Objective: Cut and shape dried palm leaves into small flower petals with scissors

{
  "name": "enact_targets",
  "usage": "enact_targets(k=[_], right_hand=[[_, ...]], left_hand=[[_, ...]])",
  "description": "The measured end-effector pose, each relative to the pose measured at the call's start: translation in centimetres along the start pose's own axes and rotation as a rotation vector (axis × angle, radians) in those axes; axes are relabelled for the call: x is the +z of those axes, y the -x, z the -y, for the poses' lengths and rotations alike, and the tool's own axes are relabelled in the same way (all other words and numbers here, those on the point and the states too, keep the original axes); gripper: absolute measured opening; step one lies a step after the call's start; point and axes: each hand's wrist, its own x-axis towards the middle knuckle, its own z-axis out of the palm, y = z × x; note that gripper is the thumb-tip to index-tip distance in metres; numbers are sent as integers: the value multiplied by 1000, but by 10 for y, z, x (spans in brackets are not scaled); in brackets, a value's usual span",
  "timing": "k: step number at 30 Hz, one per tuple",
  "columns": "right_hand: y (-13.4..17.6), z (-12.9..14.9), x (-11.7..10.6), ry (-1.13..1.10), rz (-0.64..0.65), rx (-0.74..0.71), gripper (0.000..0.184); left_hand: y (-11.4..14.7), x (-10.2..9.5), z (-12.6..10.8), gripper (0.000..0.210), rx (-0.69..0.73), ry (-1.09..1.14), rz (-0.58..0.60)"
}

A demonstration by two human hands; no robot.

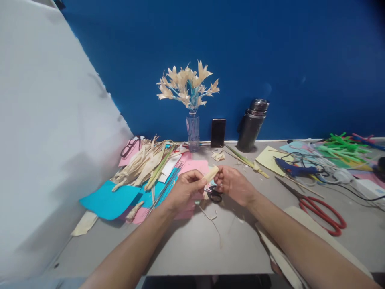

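Observation:
Between thumb and fingers, my left hand pinches a short pale strip of dried corn husk. My right hand is closed at the strip's far right end, its fingertips touching or gripping it; the exact grip is partly hidden. Just below the hands lie small black-handled scissors, partly covered by them. A thin curled fibre rests on the table in front. To the left is a heap of dried corn husks on blue and pink paper, with thin wires beside it.
At the back stand a bottle of husk flowers, a propped phone and a dark flask. Right of me are red-handled scissors, a blue glue gun with cable, and green pipe cleaners. A white wall borders the left.

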Motion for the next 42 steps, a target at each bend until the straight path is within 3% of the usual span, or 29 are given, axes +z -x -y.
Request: enact_targets(k=[6, 11, 16, 21, 29, 34, 39, 42], right_hand=[[3, -17, 11, 250, -74, -84, 30], [3, -8, 11, 338, -140, -89, 33], [7, 3, 10, 450, -134, -81, 30], [11, 6, 15, 543, -44, -13, 19], [9, -3, 13, 595, -67, -58, 16], [9, -5, 12, 880, -128, -111, 10], [10, -7, 16, 1277, -175, -222, 17], [6, -6, 11, 1509, -257, -278, 16]], left_hand=[[2, 5, 3, 28, 5, -94, -30], [1, 8, -2, 27, 19, -186, -88], [1, 5, -5, 24, 44, -210, -28], [1, 1, -1, 24, -36, -121, 85], [5, 10, 2, 25, -41, -63, 11], [5, 11, 7, 20, 10, -268, -64], [3, 13, 14, 20, 14, -441, -114], [10, 13, 1, 23, 16, -359, -9]])
